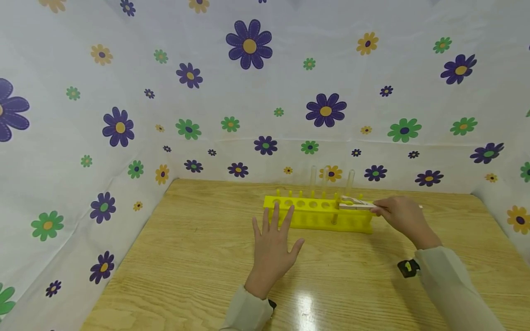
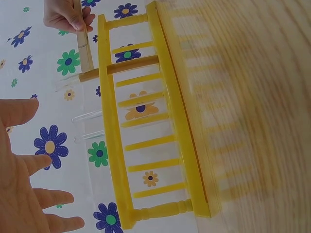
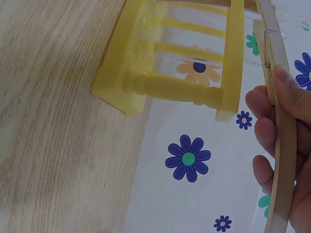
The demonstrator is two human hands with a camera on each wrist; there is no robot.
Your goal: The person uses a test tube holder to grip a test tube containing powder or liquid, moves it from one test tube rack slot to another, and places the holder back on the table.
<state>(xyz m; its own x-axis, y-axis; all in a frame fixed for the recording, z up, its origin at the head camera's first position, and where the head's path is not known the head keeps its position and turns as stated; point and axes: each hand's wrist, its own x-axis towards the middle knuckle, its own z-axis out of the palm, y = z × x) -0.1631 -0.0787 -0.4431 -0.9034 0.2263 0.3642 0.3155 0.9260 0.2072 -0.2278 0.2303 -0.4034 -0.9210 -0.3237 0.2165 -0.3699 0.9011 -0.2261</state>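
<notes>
Right hand (image 1: pixel 399 218): gripping, by my feed, one long pale wooden spring clamp (image 1: pixel 357 207), jaws at the upper part of the brown-filled glass test tube (image 2: pixel 131 64). Tube: standing in the yellow plastic slotted rack (image 2: pixel 188 150). Left hand (image 1: pixel 271 246): I see fingers spread, nothing held, near the rack's front. Two clear glass tubes (image 1: pixel 313 181): rack's rear. Support: light wood-grain table (image 1: pixel 198 248).

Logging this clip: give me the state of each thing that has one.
Yellow rack: upright.
Brown-filled tube: standing in the rack.
Clear tubes: standing, no contents visible.
Wooden clamp: far end at the brown-filled tube, grip unclear.
Right hand: holding the clamp.
Left hand: open, fingers spread.
</notes>
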